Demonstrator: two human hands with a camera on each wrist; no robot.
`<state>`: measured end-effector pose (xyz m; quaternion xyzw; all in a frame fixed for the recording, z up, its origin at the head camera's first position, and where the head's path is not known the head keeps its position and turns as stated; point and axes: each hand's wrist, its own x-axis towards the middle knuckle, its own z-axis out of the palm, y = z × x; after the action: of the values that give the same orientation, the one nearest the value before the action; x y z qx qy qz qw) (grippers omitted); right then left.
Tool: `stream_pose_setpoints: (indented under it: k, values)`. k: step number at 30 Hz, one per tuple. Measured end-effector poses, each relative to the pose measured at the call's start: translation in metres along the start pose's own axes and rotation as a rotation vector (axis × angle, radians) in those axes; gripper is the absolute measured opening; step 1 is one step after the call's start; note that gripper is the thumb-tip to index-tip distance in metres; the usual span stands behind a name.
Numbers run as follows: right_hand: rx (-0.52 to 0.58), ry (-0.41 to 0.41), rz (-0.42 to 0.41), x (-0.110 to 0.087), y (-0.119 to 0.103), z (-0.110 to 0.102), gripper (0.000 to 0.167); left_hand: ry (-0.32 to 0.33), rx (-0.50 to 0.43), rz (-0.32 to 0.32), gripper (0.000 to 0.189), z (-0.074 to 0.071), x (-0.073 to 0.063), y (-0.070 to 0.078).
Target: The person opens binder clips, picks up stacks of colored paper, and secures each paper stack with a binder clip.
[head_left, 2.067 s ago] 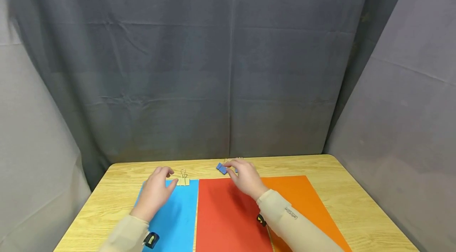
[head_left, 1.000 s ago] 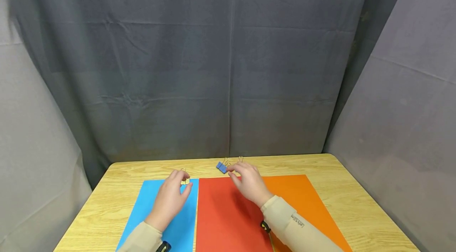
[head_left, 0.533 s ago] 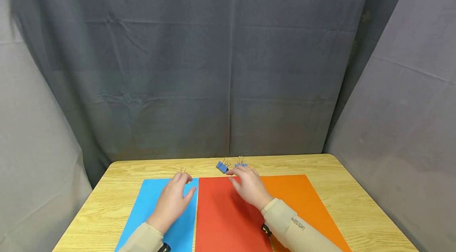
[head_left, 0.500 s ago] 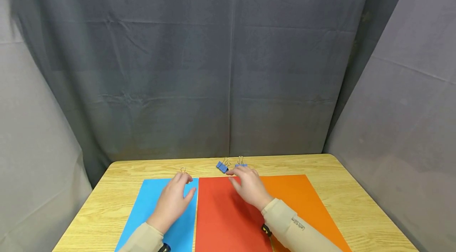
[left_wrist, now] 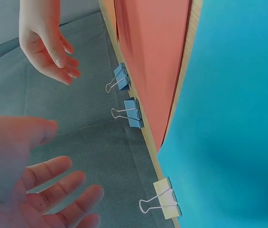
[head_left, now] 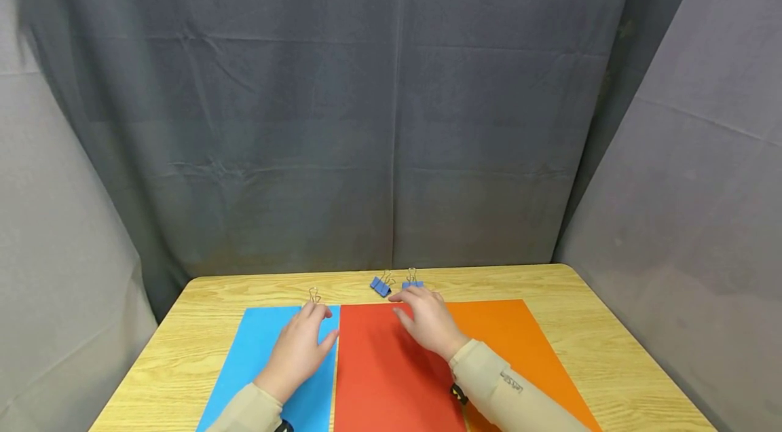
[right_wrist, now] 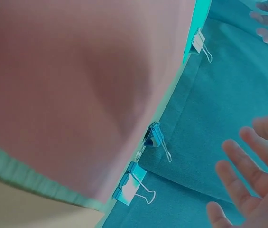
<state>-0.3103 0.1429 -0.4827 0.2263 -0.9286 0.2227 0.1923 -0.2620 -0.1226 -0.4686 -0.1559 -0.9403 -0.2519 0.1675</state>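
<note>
Landmark: the large red rectangular sheet (head_left: 397, 371), lying flat on the light wood-grain surface (head_left: 623, 364). Blue rectangular sheet (head_left: 244, 344) along its left side, a narrow strip of surface between them; orange rectangular sheet (head_left: 510, 337) along its right side.

Two blue binder clips with wire handles lie just beyond the red sheet's far edge: left clip (head_left: 381, 286) set at a slant, right clip (head_left: 412, 284) close beside it, partly hidden in the head view. Pale yellow binder clip (left_wrist: 166, 199) is left of the red sheet, at the far edge of the blue sheet; cannot tell whether it is clamped on.

Left hand (head_left: 297, 350): left of the red sheet, above the blue one, nearest the yellow clip; thumb and fingers apart. Right hand (head_left: 430, 323): above the red sheet's far part, nearest the blue clips; thumb and fingers apart, slightly bent. Both sleeves beige. Dark grey curtain (head_left: 489, 113) hangs behind the surface, beyond the red sheet.
</note>
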Motion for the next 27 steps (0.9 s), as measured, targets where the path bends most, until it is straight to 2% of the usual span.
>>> stream_pose_setpoints:
  k: [7,12,27]
  values:
    - [-0.020,-0.009,0.004,0.004,0.005,0.000,0.023,-0.036,0.010,-0.021,0.030,0.001,0.000,-0.001]
    - [-0.050,0.000,0.010,0.008,0.009,0.001,0.022,-0.044,0.020,-0.014,0.030,0.002,0.000,-0.003]
    - [-0.109,0.038,-0.028,0.031,0.019,0.005,0.020,-0.081,0.031,-0.016,0.031,0.004,0.003,-0.001]
